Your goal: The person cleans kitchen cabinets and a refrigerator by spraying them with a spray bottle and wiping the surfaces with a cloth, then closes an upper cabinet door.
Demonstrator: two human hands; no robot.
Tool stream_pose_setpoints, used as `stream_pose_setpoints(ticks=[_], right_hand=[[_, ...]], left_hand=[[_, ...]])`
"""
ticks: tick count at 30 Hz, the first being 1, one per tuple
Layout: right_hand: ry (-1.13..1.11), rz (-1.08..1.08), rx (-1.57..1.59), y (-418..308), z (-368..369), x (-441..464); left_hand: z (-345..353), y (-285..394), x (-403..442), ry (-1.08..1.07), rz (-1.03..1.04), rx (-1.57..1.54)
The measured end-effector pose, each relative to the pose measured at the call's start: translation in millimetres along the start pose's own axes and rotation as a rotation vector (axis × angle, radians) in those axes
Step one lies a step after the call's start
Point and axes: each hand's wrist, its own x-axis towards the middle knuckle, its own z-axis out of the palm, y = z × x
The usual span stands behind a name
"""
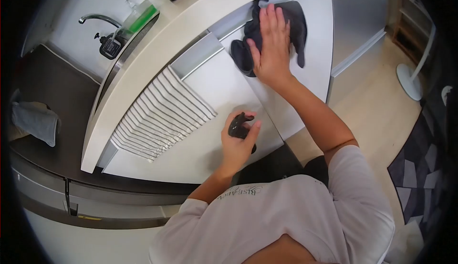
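With its fingers stretched out, my right hand (274, 56) lies flat on a dark grey cloth (296, 20), pressing it against the upper part of a white cabinet front (315, 68). The cloth bunches out on both sides of the hand. Lower down, close to my body, my left hand (234, 144) is wrapped round a glossy black spray bottle (237, 126). Only the top of the bottle shows clearly; most of its body is hidden by the hand.
A striped towel (162, 113) hangs over the cabinet front on the left. Above runs a pale countertop edge (200, 18). A tap (100, 18), a black pump bottle (110, 47) and a green-and-clear bottle (140, 17) stand by the sink. A white stand base (409, 82) is at right.
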Motion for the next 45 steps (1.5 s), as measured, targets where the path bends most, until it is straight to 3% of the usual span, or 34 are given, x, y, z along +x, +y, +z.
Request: stream_pose_setpoints(ticks=[2,6,9,14,17,20,24,26,29,32,36,38,40,41,43,44,45], right_hand=[[-0.079,0.032,0.002,6.0,-1.9,-21.7],[-0.317,0.084,-0.035,40.0,-7.0,-156.1],[-0.295,0.047,-0.039,38.1,-13.8,-136.7],[-0.166,-0.083,-0.039,12.1,-15.5,-18.5],[-0.211,-0.055,-0.05,14.0,-10.6,-41.6],[-0.539,-0.071,-0.075,26.9,-13.7,-123.8],[-0.523,-0.149,0.041,22.8,-18.1,-83.0],[-0.383,-0.238,0.002,6.4,-16.7,-24.0],[-0.308,-0.225,-0.079,-8.3,-13.7,-3.7],[-0.162,-0.277,0.257,4.8,-12.1,2.9],[0.459,-0.201,0.337,19.9,-24.9,53.6],[0.697,-0.195,0.53,-1.1,-32.0,92.2],[0.565,-0.386,0.715,-23.3,-36.9,134.6],[0.561,-0.513,0.314,-18.0,-36.9,160.1],[-0.07,-0.199,-0.034,-25.6,-43.8,179.0],[-0.354,-0.085,0.101,-42.7,-49.0,187.7],[-0.299,-0.079,0.085,-24.9,-39.4,178.7]], left_hand=[[2.8,4.5,5.7,-0.032,0.044,-0.007],[3.9,7.7,8.7,-0.026,0.038,-0.063],[0.3,5.7,6.5,-0.025,0.025,-0.085],[3.6,-4.8,9.0,0.0,0.059,-0.135],[2.8,2.3,11.5,-0.042,-0.01,-0.104],[0.5,1.4,13.3,-0.044,0.033,-0.128],[-3.5,-5.1,12.9,-0.019,0.082,-0.121],[-3.8,-11.6,11.7,-0.015,0.06,-0.168],[-4.0,-5.2,9.1,-0.001,0.094,-0.133],[-4.5,-13.8,3.2,0.045,0.062,-0.198],[-13.0,-12.0,2.0,0.04,0.0,-0.198],[-20.3,-14.1,-0.1,0.03,-0.012,-0.152],[-21.8,-13.3,4.3,0.043,-0.01,-0.169],[-19.8,-14.9,4.2,0.045,-0.022,-0.174],[-22.6,-20.1,4.7,-0.022,-0.038,-0.088],[-26.5,-15.2,10.9,-0.11,0.001,-0.032],[-34.7,-15.0,21.3,-0.285,0.075,0.098]])
